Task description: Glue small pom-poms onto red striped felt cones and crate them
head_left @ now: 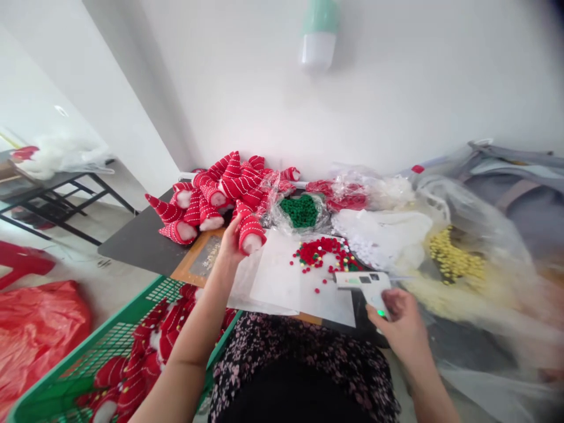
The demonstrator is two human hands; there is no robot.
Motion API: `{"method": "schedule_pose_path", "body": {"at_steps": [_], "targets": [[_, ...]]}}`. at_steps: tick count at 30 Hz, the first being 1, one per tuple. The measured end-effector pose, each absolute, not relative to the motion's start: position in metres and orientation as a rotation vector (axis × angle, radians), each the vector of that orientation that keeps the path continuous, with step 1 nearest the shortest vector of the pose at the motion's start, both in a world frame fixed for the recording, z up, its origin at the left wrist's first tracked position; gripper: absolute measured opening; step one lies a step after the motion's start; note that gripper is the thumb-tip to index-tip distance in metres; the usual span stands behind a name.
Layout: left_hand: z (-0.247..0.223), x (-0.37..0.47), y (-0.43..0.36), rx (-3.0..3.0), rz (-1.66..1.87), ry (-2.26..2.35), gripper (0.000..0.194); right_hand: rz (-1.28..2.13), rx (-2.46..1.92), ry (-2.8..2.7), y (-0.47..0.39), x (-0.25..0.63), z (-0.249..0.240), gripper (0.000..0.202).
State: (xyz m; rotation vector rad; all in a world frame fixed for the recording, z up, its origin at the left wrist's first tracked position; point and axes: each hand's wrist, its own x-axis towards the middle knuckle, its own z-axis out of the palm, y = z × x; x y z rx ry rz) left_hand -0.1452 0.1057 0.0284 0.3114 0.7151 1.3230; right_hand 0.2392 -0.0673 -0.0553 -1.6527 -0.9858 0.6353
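Observation:
My left hand [230,242] is wrapped round a red hat with white stripes [250,228], its white stuffed end turned toward me. In my right hand [402,320] is a white glue gun [368,286] with a green light, its nozzle pointing left over the paper. Red pompoms [321,252], with a few green and yellow ones among them, lie on white paper [282,276] between my hands. Behind them sits a plastic bag of green pompoms [300,210]. More striped red hats [233,179] are piled beyond my left hand.
A green basket [83,346] of red stuffed pieces stands at lower left, beside a red plastic bag [44,329]. White pompoms [363,249], yellow pompoms [453,258] in clear plastic and a grey bag [520,194] are on the right. A black-framed table [88,176] stands far left.

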Motion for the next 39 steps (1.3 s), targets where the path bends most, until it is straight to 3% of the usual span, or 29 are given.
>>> {"method": "schedule_pose_path", "body": {"at_steps": [5, 10, 14, 23, 39], "targets": [[-0.002, -0.104, 0.072, 0.21, 1.183, 0.753, 0.034, 1.007, -1.385, -0.692, -0.063, 0.222, -0.031, 0.053], [-0.029, -0.08, 0.055, 0.237, 1.12, 0.748, 0.032, 1.225, -1.239, -0.801, -0.066, 0.194, -0.023, 0.046], [-0.047, -0.073, 0.049, 0.345, 1.184, 0.811, 0.03, 1.152, -1.17, -1.018, -0.076, 0.166, -0.027, 0.037], [-0.056, -0.067, 0.041, 0.67, 1.261, 0.864, 0.064, 0.858, -1.308, -1.487, -0.089, 0.152, -0.017, 0.034], [-0.046, -0.063, 0.034, 0.778, 1.24, 0.856, 0.068, 0.774, -1.422, -1.563, -0.087, 0.148, -0.01, 0.038]]}}
